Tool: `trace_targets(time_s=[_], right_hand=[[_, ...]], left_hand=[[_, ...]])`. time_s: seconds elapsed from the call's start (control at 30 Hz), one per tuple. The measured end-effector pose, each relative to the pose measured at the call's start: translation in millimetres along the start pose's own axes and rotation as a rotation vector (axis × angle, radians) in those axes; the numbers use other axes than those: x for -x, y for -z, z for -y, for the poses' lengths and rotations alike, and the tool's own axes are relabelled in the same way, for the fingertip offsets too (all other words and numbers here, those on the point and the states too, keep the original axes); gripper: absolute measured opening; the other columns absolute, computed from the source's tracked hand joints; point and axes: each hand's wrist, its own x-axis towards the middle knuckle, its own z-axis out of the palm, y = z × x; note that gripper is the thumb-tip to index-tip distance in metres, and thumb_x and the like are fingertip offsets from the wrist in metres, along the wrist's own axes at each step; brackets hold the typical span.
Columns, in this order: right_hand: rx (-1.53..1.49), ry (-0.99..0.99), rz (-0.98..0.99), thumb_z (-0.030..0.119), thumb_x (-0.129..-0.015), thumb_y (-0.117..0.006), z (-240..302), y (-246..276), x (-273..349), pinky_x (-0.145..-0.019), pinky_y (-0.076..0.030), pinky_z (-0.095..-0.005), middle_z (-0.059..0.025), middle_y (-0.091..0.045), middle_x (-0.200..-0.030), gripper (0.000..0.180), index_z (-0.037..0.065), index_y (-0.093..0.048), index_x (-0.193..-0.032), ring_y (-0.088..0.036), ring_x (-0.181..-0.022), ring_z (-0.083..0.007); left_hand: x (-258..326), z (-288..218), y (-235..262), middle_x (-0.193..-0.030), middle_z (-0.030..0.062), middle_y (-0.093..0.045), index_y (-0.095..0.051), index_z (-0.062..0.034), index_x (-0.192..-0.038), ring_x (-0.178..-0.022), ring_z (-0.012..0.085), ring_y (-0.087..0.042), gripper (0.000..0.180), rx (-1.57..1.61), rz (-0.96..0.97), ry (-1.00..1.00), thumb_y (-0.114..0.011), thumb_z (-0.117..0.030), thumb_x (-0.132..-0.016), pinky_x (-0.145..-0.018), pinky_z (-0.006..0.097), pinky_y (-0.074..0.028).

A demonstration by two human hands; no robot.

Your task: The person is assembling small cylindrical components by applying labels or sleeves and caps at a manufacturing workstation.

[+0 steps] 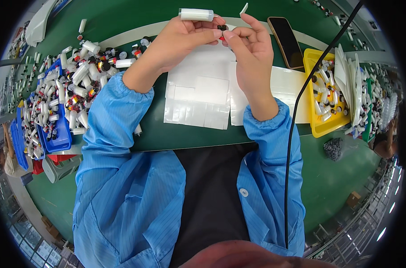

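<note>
My left hand point(178, 38) is closed, with a white cylinder point(196, 15) with clear ends lying across its fingers. Its thumb and fingertip also pinch a small black-and-red part point(222, 28) just right of the cylinder. Whether the two are joined is hidden by my fingers. My right hand point(253, 51) meets the left there, its thumb pressed to the same small part. A small white strip point(244, 8) stands at the tip of a raised right finger. Below both hands lie white glossy sheets point(196, 107), some with cut lines.
A heap of white cylinders with black, red and yellow ends point(82, 76) spreads left, partly in a blue tray point(62, 143). Right are a phone point(287, 42), a yellow tray point(319, 129) of similar pieces and stacked white sheets point(344, 80). A black cable point(293, 120) hangs across the view.
</note>
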Motion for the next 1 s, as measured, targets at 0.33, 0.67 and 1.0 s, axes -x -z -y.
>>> trace_targets(time_s=[0.33,0.67,1.0], right_hand=[[0.153,0.134,0.021,-0.004,-0.091,-0.062,-6.2,-7.2,4.0,-0.078,-0.049,-0.0231,-0.0100,-0.062,-0.100,0.043,-0.003,-0.041,-0.128,-0.060,-0.093,-0.0120],[0.014,0.147,-0.034,-0.001,-0.091,-0.066,-8.0,7.9,-2.0,-0.080,-0.048,-0.0220,-0.0090,-0.062,-0.103,0.030,-0.002,-0.050,-0.116,-0.061,-0.091,-0.0107],[0.040,0.059,0.094,0.002,-0.089,-0.070,8.9,13.4,-6.8,-0.072,-0.051,-0.0195,-0.0064,-0.067,-0.090,0.015,-0.002,-0.063,-0.102,-0.064,-0.082,-0.0086]], left_hand=[[-1.0,2.3,-4.9,-0.121,0.0124,-0.062,-0.056,0.0000,-0.130,-0.114,0.0192,-0.061,0.036,0.089,-0.092,-0.050,-0.062,-0.005,-0.096,-0.102,0.032,-0.051],[0.3,-2.8,-4.3,-0.125,0.0147,-0.062,-0.059,0.0004,-0.124,-0.114,0.0217,-0.062,0.027,0.059,-0.086,-0.074,-0.058,-0.005,-0.098,-0.103,0.033,-0.051],[-1.0,-0.1,-4.6,-0.122,0.0151,-0.064,-0.062,0.0009,-0.122,-0.114,0.0232,-0.062,0.026,-0.143,-0.034,-0.091,-0.057,0.000,-0.096,-0.103,0.035,-0.051]])
